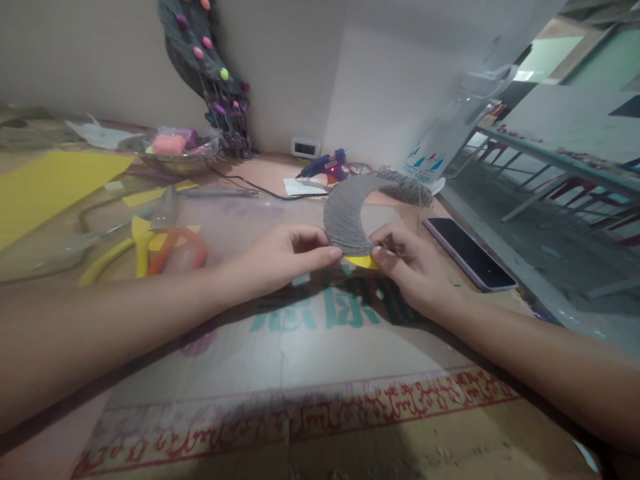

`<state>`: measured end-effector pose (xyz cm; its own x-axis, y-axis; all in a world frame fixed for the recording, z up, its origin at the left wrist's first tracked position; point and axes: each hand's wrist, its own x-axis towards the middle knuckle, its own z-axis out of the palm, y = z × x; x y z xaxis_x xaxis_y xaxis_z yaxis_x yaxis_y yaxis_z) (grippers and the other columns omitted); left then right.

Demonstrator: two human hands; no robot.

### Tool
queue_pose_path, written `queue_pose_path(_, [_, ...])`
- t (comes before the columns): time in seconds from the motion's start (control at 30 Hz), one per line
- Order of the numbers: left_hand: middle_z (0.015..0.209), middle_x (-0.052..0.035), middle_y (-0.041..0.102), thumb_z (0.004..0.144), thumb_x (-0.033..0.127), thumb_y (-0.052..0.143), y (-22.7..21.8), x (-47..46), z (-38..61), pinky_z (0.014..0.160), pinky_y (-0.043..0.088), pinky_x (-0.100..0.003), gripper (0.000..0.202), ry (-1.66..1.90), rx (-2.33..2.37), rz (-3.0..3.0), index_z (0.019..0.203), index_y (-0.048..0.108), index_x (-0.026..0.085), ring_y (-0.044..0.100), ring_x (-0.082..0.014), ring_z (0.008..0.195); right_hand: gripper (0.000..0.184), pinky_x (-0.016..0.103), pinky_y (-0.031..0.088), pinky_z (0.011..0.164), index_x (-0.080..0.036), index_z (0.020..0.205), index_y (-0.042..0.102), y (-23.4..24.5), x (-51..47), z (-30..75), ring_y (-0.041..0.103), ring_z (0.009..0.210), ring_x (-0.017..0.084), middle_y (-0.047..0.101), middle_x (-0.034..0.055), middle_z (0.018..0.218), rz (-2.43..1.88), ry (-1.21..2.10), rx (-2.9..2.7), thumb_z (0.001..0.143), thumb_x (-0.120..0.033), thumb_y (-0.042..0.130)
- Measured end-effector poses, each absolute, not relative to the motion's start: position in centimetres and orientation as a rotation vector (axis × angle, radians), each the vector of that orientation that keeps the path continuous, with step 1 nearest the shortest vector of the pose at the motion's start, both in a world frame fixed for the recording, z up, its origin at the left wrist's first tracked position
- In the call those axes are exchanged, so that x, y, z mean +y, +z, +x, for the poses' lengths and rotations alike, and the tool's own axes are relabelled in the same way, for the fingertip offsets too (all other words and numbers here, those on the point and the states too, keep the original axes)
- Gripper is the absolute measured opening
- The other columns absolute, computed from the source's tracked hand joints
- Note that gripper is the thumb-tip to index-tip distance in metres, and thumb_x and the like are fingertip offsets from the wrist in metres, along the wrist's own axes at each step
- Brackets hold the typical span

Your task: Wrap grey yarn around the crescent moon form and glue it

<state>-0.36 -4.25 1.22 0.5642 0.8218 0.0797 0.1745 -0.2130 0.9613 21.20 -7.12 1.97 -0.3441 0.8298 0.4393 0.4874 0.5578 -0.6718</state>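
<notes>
A crescent [345, 217] wound with grey cord is held up over the printed cardboard, its curve toward the left. At its bottom end a strip of yellow card [363, 261] shows bare. My left hand [305, 252] pinches the lower left edge between thumb and fingers. On the other side, my right hand [407, 263] is closed at the lower right edge, with a dark bit of cord [394, 245] showing among its fingers. Behind the crescent lies a bundle of grey cord [407, 187].
A blue glue gun [327, 165] with a red light stands behind, near a small digital clock [305, 147]. At right are a phone [470, 252] and a clear plastic jug [440, 147]. Orange-handled scissors [200, 247], yellow-handled pliers [142, 247] and yellow sheet [55, 190] lie left.
</notes>
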Motion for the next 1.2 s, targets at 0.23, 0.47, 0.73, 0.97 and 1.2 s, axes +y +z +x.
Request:
queue_pose_path(0.23, [0.072, 0.0011, 0.062, 0.082, 0.035, 0.06, 1.39, -4.32, -0.31, 0.061, 0.043, -0.022, 0.02, 0.75, 0.816, 1.699, 0.079, 0.062, 0.016, 0.055, -0.01, 0.064, 0.017, 0.024, 0.032, 0.052, -0.021, 0.076, 0.05, 1.94, -7.02, 21.17, 0.04, 0.057, 0.011, 0.044, -0.0033, 0.064, -1.079, 0.582, -1.996, 0.091, -0.03, 0.048])
queue_pose_path(0.47, [0.07, 0.0009, 0.061, 0.083, 0.037, 0.058, 1.66, -4.11, -0.25, 0.057, 0.041, -0.021, 0.023, 0.744, 0.834, 1.692, 0.077, 0.062, 0.016, 0.052, -0.0095, 0.061, 0.022, 0.024, 0.038, 0.052, -0.02, 0.081, 0.056, 1.71, -7.0, 20.98, 0.047, 0.059, 0.011, 0.052, -0.0011, 0.068, -1.119, 0.686, -1.971, 0.089, -0.04, 0.053])
queue_pose_path(0.73, [0.07, 0.0008, 0.061, 0.084, 0.042, 0.057, 1.08, -4.12, -0.34, 0.061, 0.041, -0.023, 0.028, 0.76, 0.838, 1.778, 0.077, 0.062, 0.016, 0.054, -0.0111, 0.064, 0.023, 0.026, 0.039, 0.053, -0.02, 0.079, 0.059, 1.79, -6.78, 20.83, 0.047, 0.059, 0.012, 0.055, -0.0006, 0.068, -1.166, 0.64, -1.987, 0.084, -0.042, 0.061])
queue_pose_path(0.97, [0.071, 0.0007, 0.063, 0.084, 0.041, 0.058, 1.43, -4.47, -0.29, 0.062, 0.042, -0.023, 0.027, 0.728, 0.838, 1.801, 0.078, 0.065, 0.016, 0.055, -0.0115, 0.066, 0.022, 0.023, 0.031, 0.048, -0.019, 0.074, 0.051, 1.84, -7.04, 20.65, 0.037, 0.054, 0.008, 0.041, -0.0048, 0.062, -1.092, 0.707, -2.079, 0.087, -0.036, 0.058])
queue_pose_path(1.2, [0.07, -0.0005, 0.064, 0.084, 0.044, 0.057, 1.45, -4.46, -0.33, 0.06, 0.042, -0.024, 0.03, 0.723, 0.87, 1.78, 0.075, 0.063, 0.016, 0.056, -0.0123, 0.064, 0.025, 0.024, 0.034, 0.05, -0.019, 0.084, 0.054, 1.67, -7.05, 21.22, 0.041, 0.055, 0.009, 0.044, -0.0033, 0.064, -1.107, 0.8, -2.074, 0.093, -0.04, 0.046])
